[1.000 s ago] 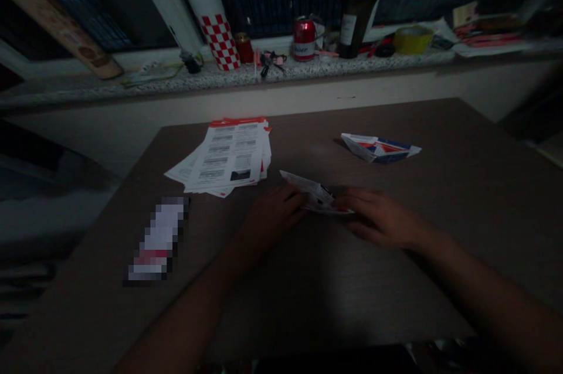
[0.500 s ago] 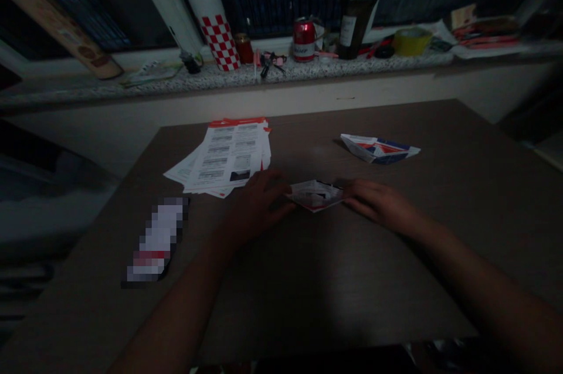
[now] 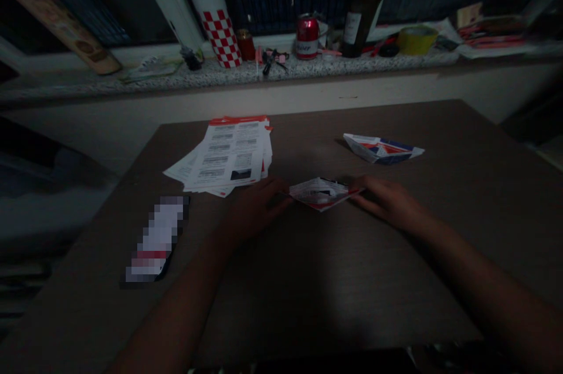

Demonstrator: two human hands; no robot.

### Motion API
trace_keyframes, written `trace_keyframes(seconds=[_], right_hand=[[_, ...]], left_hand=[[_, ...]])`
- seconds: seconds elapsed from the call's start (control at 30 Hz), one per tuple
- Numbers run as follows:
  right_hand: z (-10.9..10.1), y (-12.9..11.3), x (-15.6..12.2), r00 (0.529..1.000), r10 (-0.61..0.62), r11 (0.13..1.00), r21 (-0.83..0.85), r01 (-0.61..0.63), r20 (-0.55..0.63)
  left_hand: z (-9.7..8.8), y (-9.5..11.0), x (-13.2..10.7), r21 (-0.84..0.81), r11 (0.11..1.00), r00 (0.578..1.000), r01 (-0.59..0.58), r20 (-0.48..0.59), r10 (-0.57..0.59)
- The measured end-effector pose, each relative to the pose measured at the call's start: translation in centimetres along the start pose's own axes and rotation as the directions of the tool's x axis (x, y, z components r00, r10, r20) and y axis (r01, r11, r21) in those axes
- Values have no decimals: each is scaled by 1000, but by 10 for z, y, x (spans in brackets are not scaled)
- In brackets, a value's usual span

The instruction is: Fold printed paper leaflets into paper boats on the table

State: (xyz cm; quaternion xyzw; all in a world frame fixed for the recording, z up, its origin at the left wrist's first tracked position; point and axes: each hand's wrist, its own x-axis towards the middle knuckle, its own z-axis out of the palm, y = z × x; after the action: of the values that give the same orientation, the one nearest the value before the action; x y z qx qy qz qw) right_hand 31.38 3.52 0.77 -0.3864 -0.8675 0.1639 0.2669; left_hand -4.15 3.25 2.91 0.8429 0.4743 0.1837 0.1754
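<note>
A small folded paper piece (image 3: 323, 192), white with red and dark print, lies at the middle of the brown table (image 3: 308, 280). My left hand (image 3: 255, 207) pinches its left tip with curled fingers. My right hand (image 3: 387, 201) grips its right tip the same way. The paper is stretched flat between both hands. A finished folded paper boat (image 3: 382, 148) sits farther back on the right. A stack of printed flyers (image 3: 229, 154) lies just behind my left hand.
A blurred-out flat object (image 3: 153, 239) lies near the table's left edge. Behind the table runs a stone sill with a checkered bottle (image 3: 213, 10), a red can (image 3: 307, 37), a dark wine bottle (image 3: 359, 16), a yellow tape roll (image 3: 416, 40) and papers. The room is dim.
The paper was tilted and partly under my right hand; now it lies spread wider between my hands, which have moved apart to its two ends.
</note>
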Motion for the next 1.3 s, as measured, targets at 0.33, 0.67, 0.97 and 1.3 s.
trace_keyframes(seconds=[0.33,0.67,0.97,1.3], right_hand=[[1,2,-4,996,80,996,-22,-81,-49],[0,2,-4,998,32,997,-61,-36,-62],[-1,0,-4,995,79,994,-66,-82,-55],[-3,11,-1,979,152,987,-33,-158,-137]], left_hand=[[-1,0,0,-90,992,996,-86,-14,85],[-1,-2,0,-173,981,996,-85,15,89],[-2,-1,-1,-192,981,999,-18,41,27],[1,-6,0,-112,992,998,-63,7,64]])
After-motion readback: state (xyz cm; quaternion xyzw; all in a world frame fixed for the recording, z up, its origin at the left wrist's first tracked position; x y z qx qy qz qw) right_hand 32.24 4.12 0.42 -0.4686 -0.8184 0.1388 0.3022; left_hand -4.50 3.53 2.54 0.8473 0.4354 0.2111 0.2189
